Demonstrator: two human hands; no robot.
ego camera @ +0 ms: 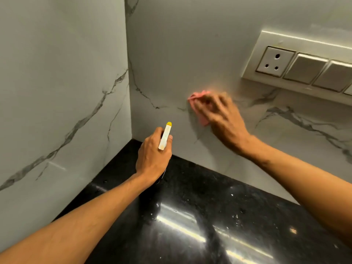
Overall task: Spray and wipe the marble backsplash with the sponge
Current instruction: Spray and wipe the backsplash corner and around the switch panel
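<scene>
Two pale marble walls with grey veins meet in a corner: the side wall (57, 92) on the left and the backsplash (181, 44) ahead. A cream switch plate (276, 40) is set in the backsplash at right, with a three-pin socket (274, 61) and flat switches (304, 68) beside it. Below, the black speckled bench (190, 216) is glossy and mirrors bright streaks of light.

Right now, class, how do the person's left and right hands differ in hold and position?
The left hand grips a spray bottle; the right hand presses a pink sponge. The left hand hangs over the black countertop, off the wall; the right hand is against the marble backsplash. The left hand looks sharp, the right hand blurred. Both are bare.
</scene>
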